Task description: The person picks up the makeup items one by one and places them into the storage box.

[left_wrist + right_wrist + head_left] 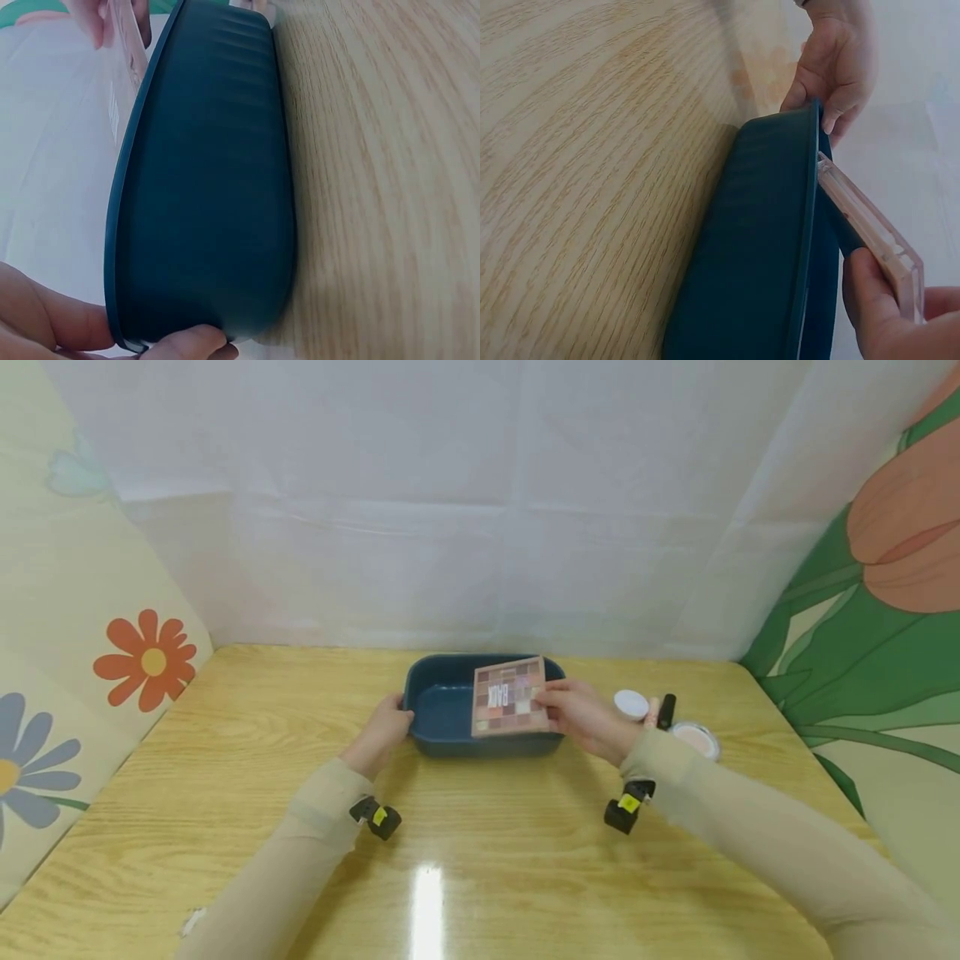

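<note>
A dark blue oblong basin [442, 714] stands on the table near the white backdrop. My left hand [382, 727] grips its left end; in the left wrist view the thumb and fingers [191, 343] pinch the rim. In my right hand [588, 714] is a flat square eyeshadow palette [510, 697] with many pinkish-brown pans and white lettering. The right thumb and fingers hold it by its right edge, over the right half of the basin. Seen from the right wrist, the palette [870, 225] is tilted, its far end at the basin's rim [815, 187].
Right of the basin lie a round white item [631, 703], a slim pink tube [652, 712], a black cylinder [666, 711] and a round compact [696, 740]. A small white scrap [192, 922] is at the table's front left. White cloth [465, 527] hangs behind.
</note>
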A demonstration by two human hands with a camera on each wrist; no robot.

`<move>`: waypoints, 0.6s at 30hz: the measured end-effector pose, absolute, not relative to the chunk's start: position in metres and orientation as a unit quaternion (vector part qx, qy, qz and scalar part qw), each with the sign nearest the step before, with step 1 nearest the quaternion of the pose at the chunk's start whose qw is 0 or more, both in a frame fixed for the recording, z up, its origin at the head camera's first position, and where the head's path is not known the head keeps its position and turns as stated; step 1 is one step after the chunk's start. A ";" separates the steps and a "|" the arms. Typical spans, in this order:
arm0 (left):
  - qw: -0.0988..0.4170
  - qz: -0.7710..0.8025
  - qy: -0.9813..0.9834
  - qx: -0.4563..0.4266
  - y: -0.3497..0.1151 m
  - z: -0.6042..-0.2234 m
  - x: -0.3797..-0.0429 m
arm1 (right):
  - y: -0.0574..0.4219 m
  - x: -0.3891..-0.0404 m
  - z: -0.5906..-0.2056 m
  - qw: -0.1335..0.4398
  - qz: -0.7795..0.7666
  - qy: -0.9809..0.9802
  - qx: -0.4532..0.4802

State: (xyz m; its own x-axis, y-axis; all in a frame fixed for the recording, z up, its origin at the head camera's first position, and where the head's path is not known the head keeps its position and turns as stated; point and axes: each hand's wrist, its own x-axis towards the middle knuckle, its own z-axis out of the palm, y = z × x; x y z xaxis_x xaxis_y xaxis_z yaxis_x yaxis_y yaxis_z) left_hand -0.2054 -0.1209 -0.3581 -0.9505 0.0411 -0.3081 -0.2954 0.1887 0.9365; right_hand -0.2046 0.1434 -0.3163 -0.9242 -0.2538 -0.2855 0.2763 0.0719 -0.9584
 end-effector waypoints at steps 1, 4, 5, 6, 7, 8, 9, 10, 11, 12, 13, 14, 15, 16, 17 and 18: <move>0.133 0.631 0.760 -0.085 -0.121 -0.358 -0.205 | 0.142 -0.205 -0.316 0.193 -0.682 0.705 0.008; 0.133 0.634 0.757 -0.087 -0.121 -0.357 -0.205 | 0.135 -0.206 -0.315 0.190 -0.683 0.705 0.010; 0.132 0.635 0.756 -0.087 -0.120 -0.356 -0.205 | 0.133 -0.207 -0.315 0.190 -0.683 0.705 0.012; 0.131 0.635 0.757 -0.088 -0.120 -0.356 -0.205 | 0.131 -0.207 -0.314 0.190 -0.682 0.706 0.013; 0.129 0.634 0.757 -0.088 -0.120 -0.357 -0.205 | 0.129 -0.207 -0.314 0.189 -0.680 0.708 0.015; 0.129 0.634 0.757 -0.088 -0.120 -0.357 -0.205 | 0.127 -0.208 -0.314 0.189 -0.680 0.708 0.020; 0.127 0.635 0.756 -0.089 -0.120 -0.357 -0.205 | 0.125 -0.209 -0.314 0.188 -0.681 0.707 0.023; 0.127 0.634 0.758 -0.089 -0.120 -0.358 -0.205 | 0.123 -0.209 -0.314 0.188 -0.681 0.707 0.024; 0.127 0.632 0.760 -0.089 -0.120 -0.358 -0.205 | 0.122 -0.210 -0.314 0.187 -0.681 0.708 0.024; 0.127 0.631 0.760 -0.089 -0.120 -0.359 -0.204 | 0.120 -0.211 -0.314 0.186 -0.681 0.708 0.024; 0.128 0.629 0.761 -0.088 -0.120 -0.359 -0.204 | 0.119 -0.211 -0.314 0.186 -0.681 0.708 0.025; 0.128 0.628 0.763 -0.086 -0.120 -0.359 -0.204 | 0.118 -0.212 -0.314 0.185 -0.681 0.708 0.025; 0.128 0.627 0.764 -0.084 -0.119 -0.360 -0.204 | 0.117 -0.212 -0.314 0.184 -0.681 0.709 0.026; 0.128 0.625 0.766 -0.082 -0.119 -0.360 -0.204 | 0.116 -0.212 -0.314 0.183 -0.680 0.710 0.027; 0.127 0.625 0.766 -0.081 -0.119 -0.360 -0.203 | 0.116 -0.213 -0.314 0.182 -0.679 0.711 0.029; 0.127 0.626 0.766 -0.079 -0.119 -0.360 -0.203 | 0.115 -0.213 -0.314 0.182 -0.678 0.712 0.031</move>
